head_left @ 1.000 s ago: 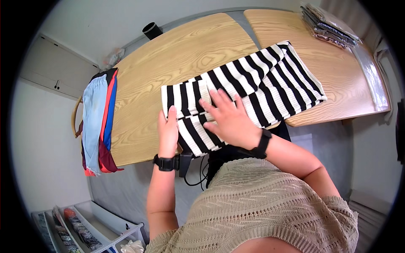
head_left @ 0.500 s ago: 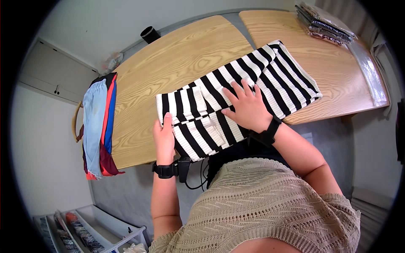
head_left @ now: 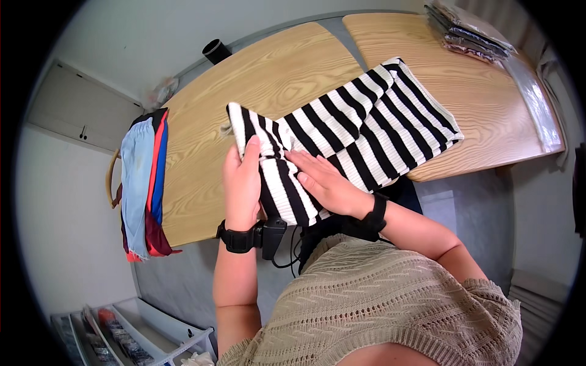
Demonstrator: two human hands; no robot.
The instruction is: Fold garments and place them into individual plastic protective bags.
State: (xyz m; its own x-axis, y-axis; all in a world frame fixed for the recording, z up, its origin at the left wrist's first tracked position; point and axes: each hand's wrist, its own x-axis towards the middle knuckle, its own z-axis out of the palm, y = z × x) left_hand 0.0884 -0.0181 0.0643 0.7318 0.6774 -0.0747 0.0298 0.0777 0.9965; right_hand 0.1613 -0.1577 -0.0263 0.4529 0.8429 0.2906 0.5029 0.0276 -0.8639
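Observation:
A black-and-white striped ribbed knit garment point(head_left: 366, 125) lies slantwise over the near edge of the wooden table, folded into a long strip. My left hand point(head_left: 243, 186) grips its left end, thumb on top and fingers behind the cloth, and holds that end raised and tilted. Pressed on the fabric just to the right of the raised part, my right hand point(head_left: 323, 183) has its fingers stretched out. The cloth is bunched between the two hands. Both wrists carry black straps.
Several coloured garments point(head_left: 137, 177) hang over the left edge of the table point(head_left: 201, 152). A stack of bagged clothes point(head_left: 467, 33) lies on the second table at the far right, near clear plastic film point(head_left: 534, 104). A divided bin point(head_left: 159, 329) stands at lower left; a black cup-shaped container point(head_left: 216, 51) is behind.
The garment's left end has been lifted off the table and tilted up by my left hand. My right hand has slid left and nearer along the cloth, close to the left hand.

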